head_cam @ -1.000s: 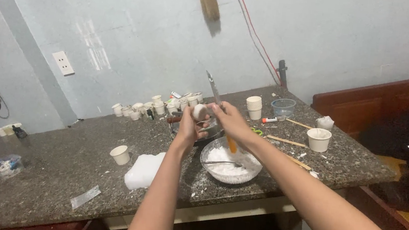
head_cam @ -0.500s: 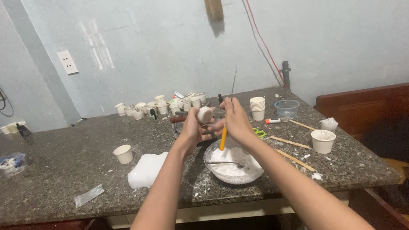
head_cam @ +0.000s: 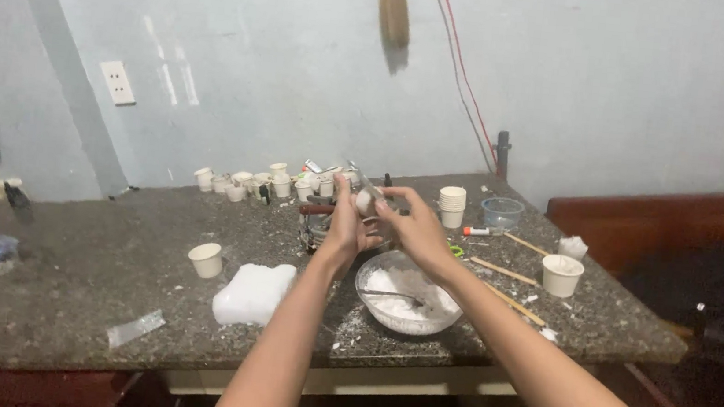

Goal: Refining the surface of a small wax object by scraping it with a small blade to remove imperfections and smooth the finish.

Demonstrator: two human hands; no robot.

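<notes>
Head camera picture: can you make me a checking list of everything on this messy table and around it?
Surface: dark speckled stone counter, white powder spilled near its front edge.
Job's things: small white lump, clear bowl of white powder with a spoon.
Clutter: paper cups, white bag, wooden sticks.
Grippers: left hand and right hand pinch the lump together.
Cables: red wire on the wall.
Surroundings: wall socket, wooden bench.

Clear plastic packet (head_cam: 135,329) flat on counter (head_cam: 60,307), front left.
</notes>
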